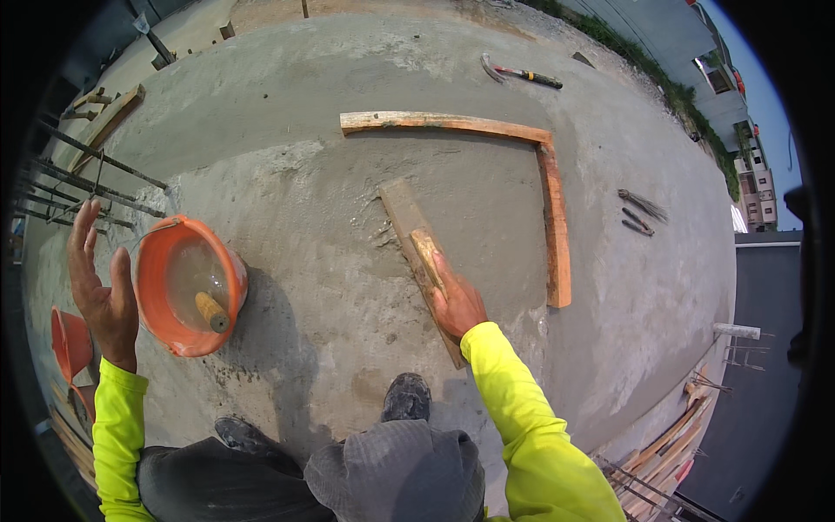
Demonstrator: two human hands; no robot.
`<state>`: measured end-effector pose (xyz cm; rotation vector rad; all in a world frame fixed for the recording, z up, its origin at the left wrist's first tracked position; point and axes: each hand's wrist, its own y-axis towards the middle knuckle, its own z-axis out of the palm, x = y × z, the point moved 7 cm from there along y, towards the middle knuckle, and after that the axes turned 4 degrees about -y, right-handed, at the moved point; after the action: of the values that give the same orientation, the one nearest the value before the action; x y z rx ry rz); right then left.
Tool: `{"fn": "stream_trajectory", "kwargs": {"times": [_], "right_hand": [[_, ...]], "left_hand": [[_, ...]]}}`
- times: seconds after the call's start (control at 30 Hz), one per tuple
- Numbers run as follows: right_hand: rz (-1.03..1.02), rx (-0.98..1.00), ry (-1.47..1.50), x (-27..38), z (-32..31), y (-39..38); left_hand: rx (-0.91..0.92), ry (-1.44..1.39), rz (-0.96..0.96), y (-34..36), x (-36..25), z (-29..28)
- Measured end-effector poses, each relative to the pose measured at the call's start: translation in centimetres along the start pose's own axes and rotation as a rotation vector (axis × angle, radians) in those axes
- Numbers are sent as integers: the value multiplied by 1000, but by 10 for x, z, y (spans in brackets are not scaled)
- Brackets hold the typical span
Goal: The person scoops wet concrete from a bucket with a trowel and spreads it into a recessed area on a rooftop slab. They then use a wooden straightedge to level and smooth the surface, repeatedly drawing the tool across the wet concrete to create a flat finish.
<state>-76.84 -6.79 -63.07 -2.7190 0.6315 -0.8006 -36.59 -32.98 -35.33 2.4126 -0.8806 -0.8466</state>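
Note:
My right hand [458, 302] is closed round the handle of a long wooden float [402, 209], which lies flat on the wet grey concrete [470, 187]. Beyond and to the right of it, two joined wooden strips form an L-shaped frame [553, 222] on the surface. My left hand [106, 291] is raised at the left with its fingers stretched and nothing in it. Close beside that hand stands an orange bucket [190, 335] of cloudy water. A brush-like or trowel-like wooden handle [211, 311] sticks out of the water; its other end is hidden.
A claw hammer [526, 76] lies beyond the frame. To the right are pliers [637, 223] and a bundle of wire [643, 204]. Steel rebar [100, 191] juts out at the left, above a smaller orange bucket [71, 343]. Planks [665, 452] lie at lower right.

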Motion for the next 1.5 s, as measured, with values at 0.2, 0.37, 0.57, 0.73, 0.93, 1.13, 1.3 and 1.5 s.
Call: {"fn": "stream_trajectory", "kwargs": {"times": [0.2,0.37,0.57,0.73,0.93,1.13,1.3,1.5], "right_hand": [[225,-257,116,-41,-41,16],[-51,31,-36,-7,1,22],[-28,-198,49,-6,-18,14],[23,-110,46,-6,-1,18],[0,-71,-1,-15,-19,44],[68,-394,166,-13,-34,37],[-198,100,25,8,0,29],[77,-143,90,-1,-21,35]], "left_hand": [[40,-56,-103,-12,11,8],[17,-116,-48,-3,5,19],[62,-111,-66,-8,2,23],[10,-90,-58,-10,6,20],[41,-111,-107,-11,13,20],[35,-116,-134,-12,11,27],[17,-144,-136,-9,13,27],[250,-425,-438,-47,38,60]]}}
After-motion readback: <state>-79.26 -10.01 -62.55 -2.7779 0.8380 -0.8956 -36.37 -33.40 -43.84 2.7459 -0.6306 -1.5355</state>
